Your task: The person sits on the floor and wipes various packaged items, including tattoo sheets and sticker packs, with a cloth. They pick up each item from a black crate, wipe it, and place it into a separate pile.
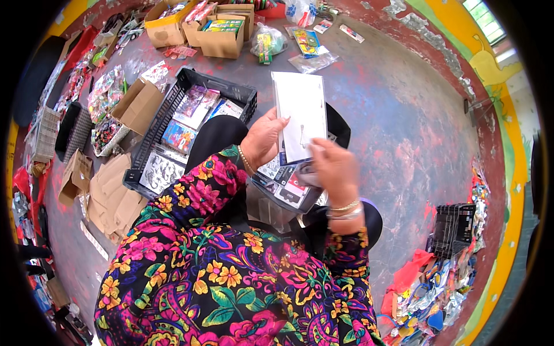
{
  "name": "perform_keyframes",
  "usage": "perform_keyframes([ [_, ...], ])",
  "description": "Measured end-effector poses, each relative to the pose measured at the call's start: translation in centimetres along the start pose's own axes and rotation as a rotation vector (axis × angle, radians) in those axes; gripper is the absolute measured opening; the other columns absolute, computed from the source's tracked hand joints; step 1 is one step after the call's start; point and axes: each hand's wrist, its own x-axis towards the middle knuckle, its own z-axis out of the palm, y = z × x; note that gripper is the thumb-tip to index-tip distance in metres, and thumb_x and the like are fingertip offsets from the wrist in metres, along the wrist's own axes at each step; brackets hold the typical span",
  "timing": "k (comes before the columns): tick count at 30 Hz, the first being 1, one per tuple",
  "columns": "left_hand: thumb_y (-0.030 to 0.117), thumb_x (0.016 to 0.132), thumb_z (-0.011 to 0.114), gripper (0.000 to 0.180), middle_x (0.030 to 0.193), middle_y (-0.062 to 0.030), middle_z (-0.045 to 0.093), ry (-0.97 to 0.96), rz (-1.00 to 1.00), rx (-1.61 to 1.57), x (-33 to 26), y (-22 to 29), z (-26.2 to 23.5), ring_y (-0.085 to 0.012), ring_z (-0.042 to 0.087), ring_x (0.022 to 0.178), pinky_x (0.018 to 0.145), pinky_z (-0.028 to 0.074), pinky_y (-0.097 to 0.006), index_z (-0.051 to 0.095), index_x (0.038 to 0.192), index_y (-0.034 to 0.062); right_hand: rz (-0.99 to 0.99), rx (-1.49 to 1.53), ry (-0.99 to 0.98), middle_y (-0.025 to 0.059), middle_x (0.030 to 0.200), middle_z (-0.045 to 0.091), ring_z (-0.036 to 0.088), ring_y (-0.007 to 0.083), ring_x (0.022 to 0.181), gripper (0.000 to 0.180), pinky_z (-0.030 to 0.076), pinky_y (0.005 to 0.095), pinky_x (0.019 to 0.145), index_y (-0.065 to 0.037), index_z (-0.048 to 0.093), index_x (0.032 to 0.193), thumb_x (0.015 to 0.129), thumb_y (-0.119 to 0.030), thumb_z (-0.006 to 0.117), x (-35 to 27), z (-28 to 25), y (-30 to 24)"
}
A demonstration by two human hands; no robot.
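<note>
From where I watch, the likeliest slip is the white card packet [300,115] sliding out of the two hands and dropping onto the stack of flat packets [283,184] on the lap, since each hand pinches it only at an edge and it stands tall and tilted above them. A second risk, I judge, is that lap stack tipping off toward the floor [404,115] if the knees shift, because nothing I can see braces it.

Starting at the left: the black plastic crate [173,127] with picture packets in it sits well to the left of the left hand [262,141]. That hand is curled, fingers closed on the left edge of the white card packet. The packet rises just above and between both hands. The right hand [334,167] is closed on the packet's lower right corner, thumb on top; I cannot tell whether it also touches the stack just below it.
</note>
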Motion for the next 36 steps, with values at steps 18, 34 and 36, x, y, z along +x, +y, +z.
perform_keyframes([
  [18, 0.013, 0.093, 0.040, 0.028, 0.112, -0.0140, 0.053, 0.080, -0.120, -0.096, 0.6, 0.8, -0.9, -0.0249, 0.054, 0.102, 0.093, 0.042, -0.040, 0.043, 0.117, -0.0017, -0.323, -0.500, -0.031, 0.0102, 0.109, 0.060, 0.062, 0.0245, 0.057, 0.041, 0.050, 0.0332, 0.052, -0.008, 0.056, 0.110, 0.072, -0.023, 0.061, -1.2, 0.1, 0.3],
  [34, 0.022, 0.096, 0.035, 0.034, 0.116, -0.0119, 0.053, -0.002, -0.012, -0.067, 0.2, 0.6, -0.1, -0.0225, 0.053, 0.104, 0.094, 0.041, -0.038, 0.042, 0.120, -0.0016, -0.200, -0.045, 0.309, 0.0077, 0.080, 0.060, 0.058, 0.0199, 0.057, 0.015, 0.046, 0.0289, 0.052, -0.007, 0.065, 0.091, 0.077, -0.009, 0.060, -0.4, -0.9, 1.4],
  [36, 0.021, 0.096, 0.035, 0.034, 0.117, -0.0127, 0.052, 0.001, 0.000, -0.080, 0.2, 0.7, 0.0, -0.0230, 0.053, 0.106, 0.095, 0.040, -0.038, 0.042, 0.121, -0.0016, -0.189, 0.081, 0.357, 0.0087, 0.079, 0.061, 0.058, 0.0182, 0.059, 0.011, 0.046, 0.0257, 0.055, -0.005, 0.065, 0.089, 0.080, -0.007, 0.059, 0.1, -1.2, 2.3],
])
